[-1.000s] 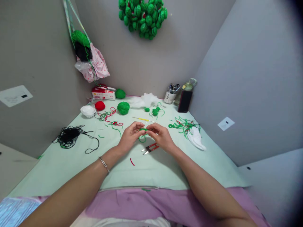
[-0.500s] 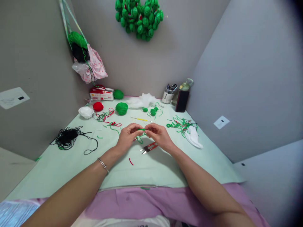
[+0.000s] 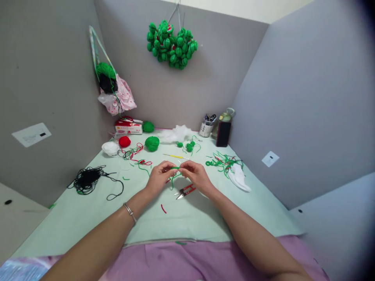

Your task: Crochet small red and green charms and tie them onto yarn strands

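Both hands up over the middle of the tabletop (image 3: 205, 224), about midway between left and right edges, fingertips nearly meeting. Left hand (image 3: 159, 176): thumb and index pinched narrow on green yarn (image 3: 172, 184), other fingers curled. Right hand (image 3: 195, 175): thumb and index also closed on the yarn, remaining fingers bent; exact fingertip contact too small to tell. Yarn spans the small gap between the two pinches, loose end hanging below.

Snips (image 3: 185, 191) lie just below the right hand, blades pointing toward the left edge, handle end partly hidden by the hand. Red snippet (image 3: 163, 208) nearer the front edge. Yellow hook (image 3: 176, 156) beyond the fingertips, toward the far edge. Black yarn (image 3: 88, 179) heaped by the left edge. Green ball (image 3: 152, 144), red ball (image 3: 124, 141) and white ball (image 3: 110, 148) sit toward the far left corner. Green scraps (image 3: 225, 162) and white cloth (image 3: 239, 178) touch near the right edge. Phone (image 3: 224, 134) stands upright at the far right corner.
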The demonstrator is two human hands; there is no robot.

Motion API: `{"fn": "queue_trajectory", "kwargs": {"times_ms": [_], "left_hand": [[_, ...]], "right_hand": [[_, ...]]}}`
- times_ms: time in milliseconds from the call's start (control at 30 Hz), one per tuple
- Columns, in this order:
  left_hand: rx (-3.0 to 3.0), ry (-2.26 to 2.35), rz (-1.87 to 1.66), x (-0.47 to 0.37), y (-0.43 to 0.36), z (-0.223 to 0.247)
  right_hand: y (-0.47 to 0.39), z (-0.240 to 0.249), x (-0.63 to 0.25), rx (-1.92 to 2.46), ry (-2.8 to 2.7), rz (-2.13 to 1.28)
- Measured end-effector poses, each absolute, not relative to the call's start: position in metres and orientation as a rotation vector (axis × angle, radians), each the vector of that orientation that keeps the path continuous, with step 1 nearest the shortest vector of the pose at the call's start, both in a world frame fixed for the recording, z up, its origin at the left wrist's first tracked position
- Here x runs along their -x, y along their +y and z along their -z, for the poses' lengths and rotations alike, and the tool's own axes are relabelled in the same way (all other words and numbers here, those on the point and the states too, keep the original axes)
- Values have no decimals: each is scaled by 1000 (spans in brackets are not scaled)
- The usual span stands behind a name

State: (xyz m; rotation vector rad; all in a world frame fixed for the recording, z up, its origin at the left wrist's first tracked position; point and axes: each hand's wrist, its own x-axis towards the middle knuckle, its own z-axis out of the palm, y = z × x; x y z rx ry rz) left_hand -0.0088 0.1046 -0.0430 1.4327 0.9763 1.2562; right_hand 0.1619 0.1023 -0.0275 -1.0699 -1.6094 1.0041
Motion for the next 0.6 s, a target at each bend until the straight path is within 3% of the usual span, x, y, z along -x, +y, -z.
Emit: {"fn": "queue_trajectory", "kwargs": {"times_ms": [600], "left_hand": [[-1380, 908, -1270, 7, 104, 42]], "right_hand": [[97, 25, -162, 1115, -1760, -849]]}}
